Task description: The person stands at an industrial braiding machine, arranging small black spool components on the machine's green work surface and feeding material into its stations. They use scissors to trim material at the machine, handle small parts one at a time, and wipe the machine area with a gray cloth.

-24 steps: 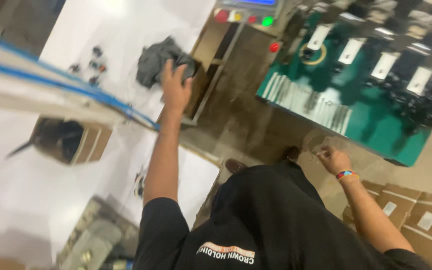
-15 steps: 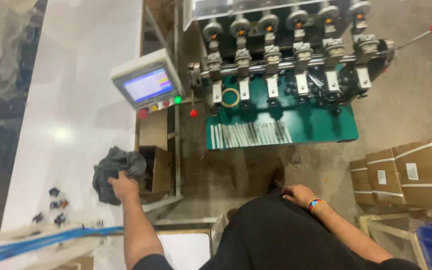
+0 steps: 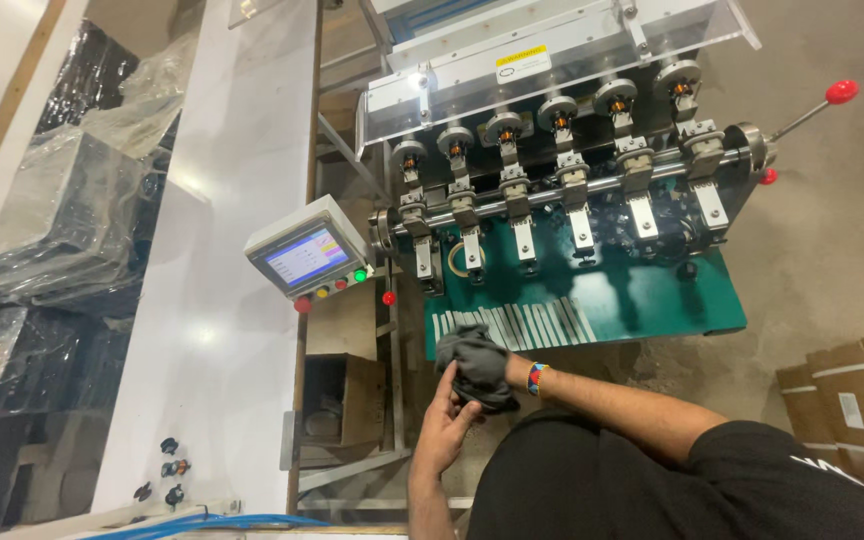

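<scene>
**Rag bunched between both hands, just near of the green deck**

While you look down, the dark grey rag (image 3: 476,368) sits wadded between your two hands, in front of your torso and just on the near side of the winding machine (image 3: 562,200).

- Right hand (image 3: 492,385): mostly hidden under the cloth. Wrist comes in from the right, with a striped wristband (image 3: 537,378) at the cuff. Its grip looks closed into the bundle from the right and behind, but the fingers aren't visible, so I can't say how tightly.
- Left hand (image 3: 444,425): comes up from the near side, palm toward the rag, fingers part curled and touching its lower left edge. More a cupping contact than a full clench.
- Rag: crumpled lump with no clear long axis, a bit taller than wide. It lies far and slightly right of your left palm, and directly on your right hand.
- Key relation: the lump overlaps the near edge of the green deck (image 3: 652,310), right below the row of white slats (image 3: 512,325). The spindle heads (image 3: 552,110) are farther away, above.
- Your right hand is nearer to the deck; your left is nearer to your body.

Around it: the control box (image 3: 307,255) with lit screen and coloured buttons stands left of the machine. The long white worktop (image 3: 222,330) runs along the left side, with a few small dark knobs (image 3: 167,470) at its near end. An open carton (image 3: 337,400) sits under the control box, and stacked cardboard boxes (image 3: 852,385) are on the floor at right.
</scene>
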